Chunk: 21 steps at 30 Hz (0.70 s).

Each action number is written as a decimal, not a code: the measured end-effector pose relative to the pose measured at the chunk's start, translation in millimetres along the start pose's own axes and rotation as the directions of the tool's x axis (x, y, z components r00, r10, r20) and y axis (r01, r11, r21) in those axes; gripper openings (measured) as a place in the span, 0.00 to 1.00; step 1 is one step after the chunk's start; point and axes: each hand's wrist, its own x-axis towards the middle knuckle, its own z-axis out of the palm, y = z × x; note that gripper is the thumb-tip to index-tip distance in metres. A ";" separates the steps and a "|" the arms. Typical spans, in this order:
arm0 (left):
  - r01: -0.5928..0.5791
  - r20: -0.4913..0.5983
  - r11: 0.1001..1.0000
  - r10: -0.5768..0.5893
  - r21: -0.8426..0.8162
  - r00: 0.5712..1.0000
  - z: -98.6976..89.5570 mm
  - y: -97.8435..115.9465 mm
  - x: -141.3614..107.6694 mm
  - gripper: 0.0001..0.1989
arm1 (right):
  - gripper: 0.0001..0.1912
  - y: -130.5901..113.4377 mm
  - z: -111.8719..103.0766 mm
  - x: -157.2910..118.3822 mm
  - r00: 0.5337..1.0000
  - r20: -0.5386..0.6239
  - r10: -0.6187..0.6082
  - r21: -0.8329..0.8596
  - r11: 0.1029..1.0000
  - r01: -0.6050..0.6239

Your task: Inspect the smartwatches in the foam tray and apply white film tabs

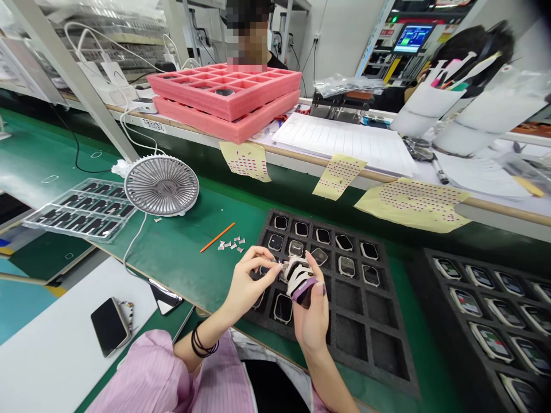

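Note:
My right hand (313, 324) is closed around a small device with a purple-rimmed dark face and white, strap-like pieces (298, 275); it looks like a smartwatch. Thumb and forefinger of my left hand (252, 278) are pinched at the left side of this device, and whatever lies between the fingertips is too small to name. Both hands are above a black foam tray (390, 355) with square pockets, several of which hold watch cases such as this one (283, 308). An orange stick (217, 237) and several small silvery pieces (233, 245) lie on the green mat beyond my left hand.
A grey fan (162, 186) stands at left, beside a clear plastic tray (81, 209) of dark parts. More watches sit in a second foam tray (430, 304) at right. Pink foam trays (232, 106) are stacked on the shelf. A phone (109, 327) lies lower left. Another person sits opposite.

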 end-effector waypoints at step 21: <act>0.434 0.541 0.862 -0.241 -0.262 0.806 -11.9 -24.3 9.3 0.27 | 0.25 -1.5 -19.5 -3.6 0.948 0.219 0.230 -0.003 0.972 -0.235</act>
